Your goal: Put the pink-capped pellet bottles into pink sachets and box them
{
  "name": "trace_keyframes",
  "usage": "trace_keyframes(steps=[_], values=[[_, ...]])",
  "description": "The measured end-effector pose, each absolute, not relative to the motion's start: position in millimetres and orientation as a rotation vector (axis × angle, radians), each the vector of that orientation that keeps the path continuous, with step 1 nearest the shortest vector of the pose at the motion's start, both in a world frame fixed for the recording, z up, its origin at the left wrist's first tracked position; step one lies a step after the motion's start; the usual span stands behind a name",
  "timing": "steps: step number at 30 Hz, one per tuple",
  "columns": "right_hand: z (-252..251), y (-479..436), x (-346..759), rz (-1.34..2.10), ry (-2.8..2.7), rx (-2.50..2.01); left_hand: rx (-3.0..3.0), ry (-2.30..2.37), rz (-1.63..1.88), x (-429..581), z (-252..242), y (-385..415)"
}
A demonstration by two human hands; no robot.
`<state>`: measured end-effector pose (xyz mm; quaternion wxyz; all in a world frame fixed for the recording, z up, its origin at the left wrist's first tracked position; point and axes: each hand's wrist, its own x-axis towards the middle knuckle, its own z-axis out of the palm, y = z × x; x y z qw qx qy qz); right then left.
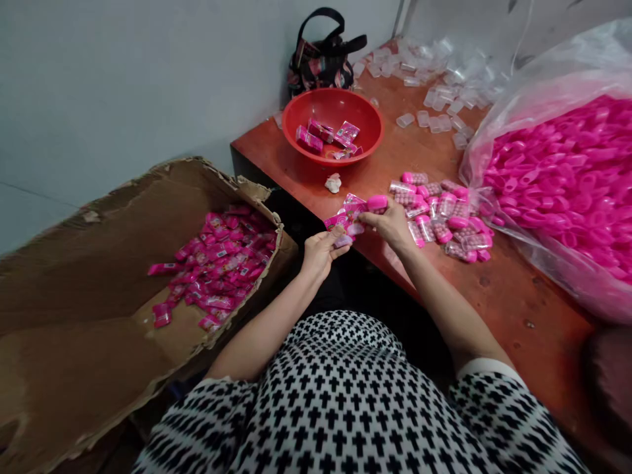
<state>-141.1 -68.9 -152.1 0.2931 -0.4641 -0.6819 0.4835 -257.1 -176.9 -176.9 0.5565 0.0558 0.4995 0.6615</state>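
My left hand is closed at the edge of the table, pinching a pink printed packet. Against its fingers lie small pale-lilac pieces, too small to make out. My right hand is closed close beside it, its fingers round a small tube with a pink cap. That tube meets the packet's right edge; whether it is partly inside cannot be seen. Just right of my right hand, several clear tubes with pink caps and small pink balls inside lie in a heap on the table.
A red bowl with pink packets stands on the brown table, near a white lump. Behind are a black handbag and clear empty tubes. Pink plastic parts fill a bag at right. A cardboard box holds packets.
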Motion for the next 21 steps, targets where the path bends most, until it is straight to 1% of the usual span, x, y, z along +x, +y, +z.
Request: trace_keyframes(steps=[4,6,7,9,12,14,17,21], values=[[-159.3,-45.4,-150.4,0.754,-2.121,-1.474,0.084,1.178,1.574,-269.6,-178.0,-181.6],[-158.0,-44.3,-147.7,0.625,-2.193,-1.489,0.074,1.204,1.561,-272.6,-178.8,-182.8],[-156.1,-47.2,-144.6,0.614,-2.184,-1.466,0.061,1.209,1.56,-273.3,-179.1,-183.0],[-151.3,-59.5,-135.7,0.766,-2.111,-1.371,0.024,1.19,1.57,-273.3,-179.3,-182.4],[-146.9,-91.7,-119.3,1.323,-1.952,-1.175,-0.039,1.129,1.605,-271.0,-178.4,-180.6],[-147.9,-118.3,-110.0,1.586,-1.826,-1.099,-0.081,1.093,1.627,-268.2,-177.5,-179.3],[-152.9,-155.2,-103.0,1.687,-1.678,-1.099,-0.138,1.049,1.652,-261.6,-176.1,-177.7],[-160.3,-181.2,-104.9,1.699,-1.631,-1.116,-0.165,0.989,1.635,-250.0,-173.0,-176.0]])
